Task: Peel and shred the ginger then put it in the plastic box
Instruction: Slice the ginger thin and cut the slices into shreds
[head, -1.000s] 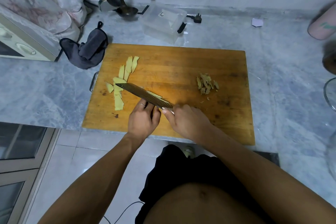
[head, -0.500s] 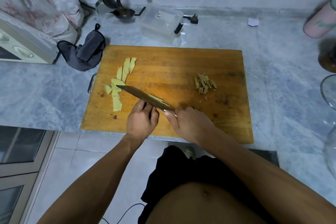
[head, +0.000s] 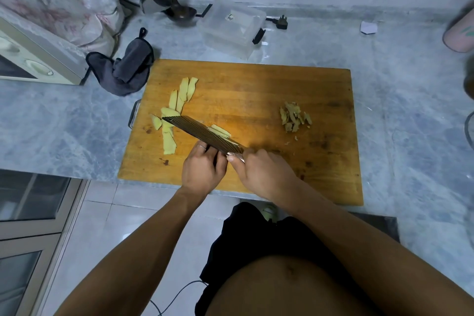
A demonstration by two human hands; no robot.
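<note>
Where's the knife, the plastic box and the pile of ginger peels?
knife (head: 202,134): head view, middle of the ridged blade.
plastic box (head: 232,29): head view, its clear top.
ginger peels (head: 295,117): head view, middle of the pile.

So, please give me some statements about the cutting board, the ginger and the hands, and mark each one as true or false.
1. The right hand holds the knife by its handle. True.
2. The plastic box stands on the cutting board. False: it stands on the counter behind the board.
3. Pale ginger slices lie on the left part of the board. True.
4. The pile of ginger peels lies under the knife blade. False: it lies apart, on the right part of the board.
5. The left hand rests on the dark cloth. False: it is on the board, right beside the blade.
</note>
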